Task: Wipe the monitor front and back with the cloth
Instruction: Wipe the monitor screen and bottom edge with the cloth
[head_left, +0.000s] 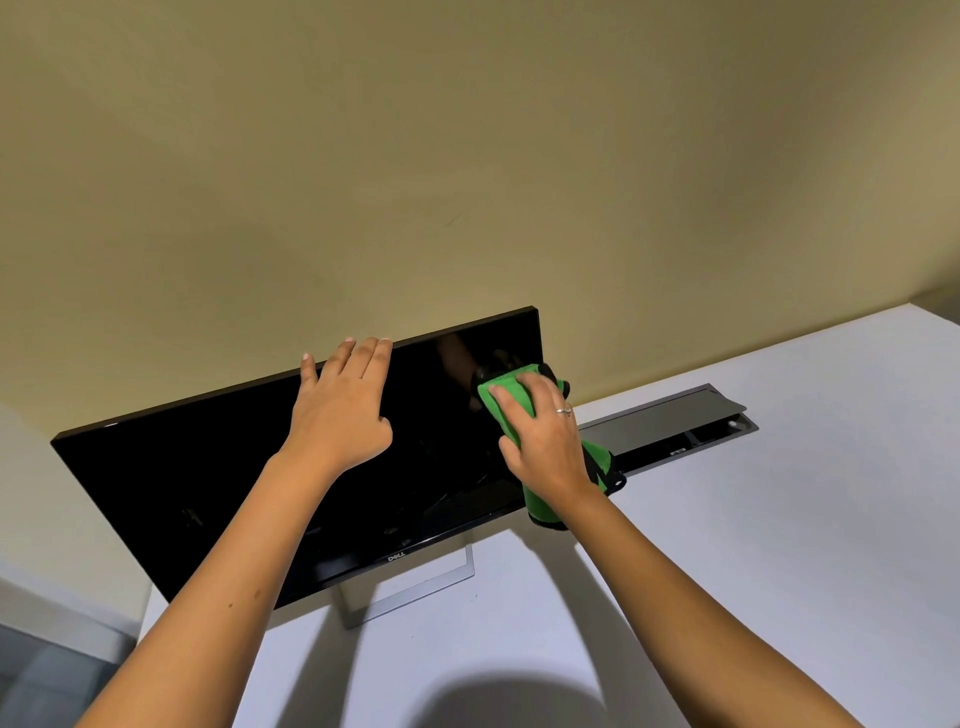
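Observation:
A black flat monitor (197, 483) stands on a silver frame stand (415, 587) on the white desk, its dark screen facing me. My left hand (340, 410) lies flat on the upper middle of the screen, fingertips reaching over the top edge. My right hand (543, 436) presses a green cloth with black trim (501, 400) against the screen's right edge, fingers spread over the cloth. The cloth hangs down past the monitor's lower right corner. The monitor's back is hidden.
The white desk (753, 545) runs right and toward me. A grey cable tray with its lid open (670, 423) is set into the desk behind the monitor's right side. A beige wall (467, 156) rises behind. The desk's left edge drops off near the monitor.

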